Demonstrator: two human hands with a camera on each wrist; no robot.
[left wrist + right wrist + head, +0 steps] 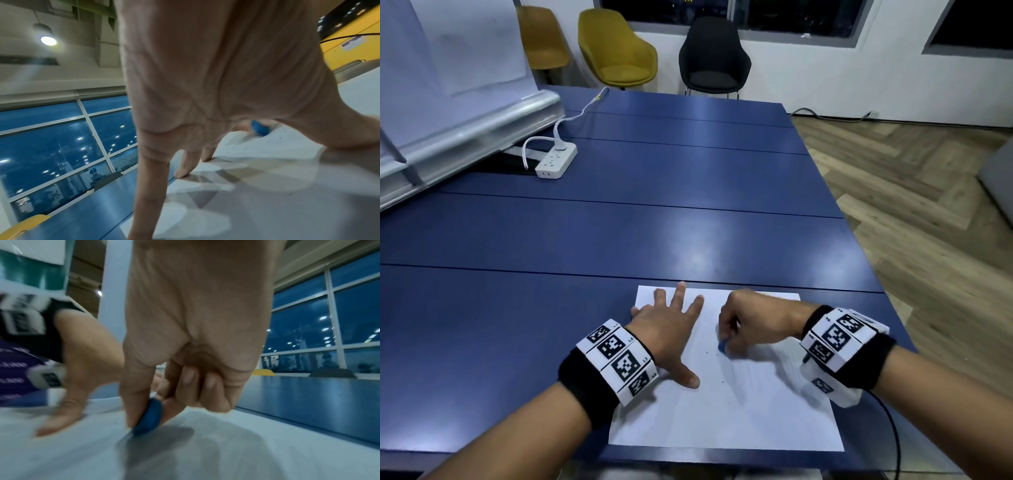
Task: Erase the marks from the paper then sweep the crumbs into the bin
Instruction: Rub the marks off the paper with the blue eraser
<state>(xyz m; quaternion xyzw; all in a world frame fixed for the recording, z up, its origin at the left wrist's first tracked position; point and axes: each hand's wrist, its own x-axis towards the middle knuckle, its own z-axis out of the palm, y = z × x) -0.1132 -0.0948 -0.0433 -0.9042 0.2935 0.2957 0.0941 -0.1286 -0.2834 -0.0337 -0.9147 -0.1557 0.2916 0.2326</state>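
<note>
A white sheet of paper [722,418] lies at the near edge of the blue table [619,233]. My left hand [671,322] rests flat on the sheet's left part with its fingers spread. My right hand [743,325] pinches a small blue eraser [723,347] between thumb and forefingers, with the eraser's tip on the paper. The right wrist view shows the eraser [149,417] pressed to the sheet [246,459]. A few dark crumbs [717,356] lie near the eraser, and the left wrist view shows the crumbs [234,147] too. No bin is in view.
A white power strip [556,161] with a cable sits at the table's far left, next to a whiteboard's metal rail [472,137]. Two yellow chairs [616,51] and a black chair [712,54] stand beyond the table. A black cable [890,425] hangs from my right wrist.
</note>
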